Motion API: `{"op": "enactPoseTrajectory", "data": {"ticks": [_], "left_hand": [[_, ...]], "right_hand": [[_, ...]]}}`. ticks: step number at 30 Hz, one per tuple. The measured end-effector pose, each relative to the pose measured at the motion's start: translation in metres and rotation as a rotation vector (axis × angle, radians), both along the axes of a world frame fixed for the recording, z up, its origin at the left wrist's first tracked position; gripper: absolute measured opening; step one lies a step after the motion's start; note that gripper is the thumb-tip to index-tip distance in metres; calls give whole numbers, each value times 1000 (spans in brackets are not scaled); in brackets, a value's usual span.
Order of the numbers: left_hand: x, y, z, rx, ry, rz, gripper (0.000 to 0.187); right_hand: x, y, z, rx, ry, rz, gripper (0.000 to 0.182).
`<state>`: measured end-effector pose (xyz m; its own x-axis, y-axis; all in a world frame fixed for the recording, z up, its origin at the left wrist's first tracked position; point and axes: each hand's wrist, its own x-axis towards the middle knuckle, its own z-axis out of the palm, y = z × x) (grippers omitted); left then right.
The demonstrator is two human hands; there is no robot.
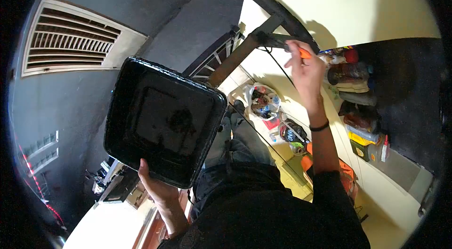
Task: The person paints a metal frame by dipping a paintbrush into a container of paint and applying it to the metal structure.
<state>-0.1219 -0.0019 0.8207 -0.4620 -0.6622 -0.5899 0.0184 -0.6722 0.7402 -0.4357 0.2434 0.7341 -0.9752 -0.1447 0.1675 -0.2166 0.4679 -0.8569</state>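
My left hand (159, 191) grips the lower edge of a square black tray (169, 122), its thumb over the rim. Wet-looking black paint coats the inside, with a darker patch near the middle. Raised to the right, my right hand (307, 72) is closed on a paintbrush (305, 54) with an orange handle; its bristles are mostly hidden. The brush end is right at a dark frame (287, 20) by the pale wall. One bar (234, 63) of this frame shows rusty brown, while the others look black.
Below, a white bag (249, 96) of mixed items stands on the floor near my feet, beside a dark printed bag (293, 132). Bottles and containers (360, 129) line a ledge at right. A louvred vent (75, 37) is at left. A thin dark cord (282, 66) hangs from the frame.
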Motion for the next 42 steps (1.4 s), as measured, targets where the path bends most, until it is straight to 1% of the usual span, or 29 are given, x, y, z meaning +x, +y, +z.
{"op": "enactPoseTrajectory", "data": {"ticks": [1,2,5,6,8,10,11,12,13,15,16,18,20,21,22,24,25,26,28,29,30,32,34,35,36,38,39,40,42], "left_hand": [[2,-1,-3,22,28,21,66],[4,-1,-5,48,56,35,65],[2,-2,-7,45,29,39,65],[1,-2,-5,44,28,33,65],[-4,-2,-2,11,21,-49,66],[-7,0,-3,15,21,-2,66],[-7,1,-2,17,12,42,66],[-7,0,-1,16,12,42,66],[-7,-2,0,15,25,4,67],[-13,0,2,14,47,-47,69],[-17,2,4,5,19,-46,69],[-24,3,4,-9,1,-77,70],[-21,1,-3,21,23,-47,71],[-22,3,-1,-52,-22,-84,71],[-23,5,0,-125,-69,-120,71],[-30,7,8,-19,-58,-76,72],[-31,7,9,-20,-55,-76,72],[-32,8,8,-24,-29,-97,73],[-30,8,5,-23,-9,-127,73],[-27,5,2,-17,-16,-142,73],[-25,4,0,-14,-21,-157,74],[-22,3,0,3,-37,-149,74],[-24,5,4,18,-51,-131,74],[-28,10,10,5,-47,-120,75],[-28,11,14,-9,-46,-104,75],[-20,8,10,-40,-40,-80,75],[-18,6,8,-62,-23,-69,74],[-18,6,8,-62,-22,-62,74],[-20,7,9,-35,-31,-84,73]], "right_hand": [[0,3,13,56,8,-14,22],[-3,2,20,57,6,-13,22],[-19,-5,31,-49,-13,36,24],[-17,-3,28,-50,-14,31,24],[-14,3,16,49,-19,74,25],[-7,29,6,79,5,55,24],[-5,47,-5,15,29,-21,23],[-2,52,-4,-50,54,-101,22],[1,54,-2,-52,55,-103,22],[0,61,8,120,111,-332,19],[3,59,2,121,114,-348,19],[13,39,-19,-20,226,-343,18],[30,13,-16,-33,168,-245,18],[31,18,-15,-23,175,-243,21],[28,27,-14,-25,184,-255,21],[16,52,-15,32,108,-438,24],[9,61,-12,68,178,-410,28],[4,61,-14,68,181,-410,28],[-4,41,11,-125,78,-486,30],[-10,34,13,-62,102,-452,31],[-14,23,8,-187,137,-388,32],[-28,9,0,46,74,-397,31],[-35,-7,-21,-112,22,-400,30],[-35,-13,-27,-217,58,-421,35],[-34,-14,-29,-225,50,-412,35],[-29,-2,-27,-475,-2,-479,39],[-24,4,-18,-431,-45,-472,40],[-26,9,-29,-420,46,-459,40],[-28,7,-35,-323,79,-460,40]]}}
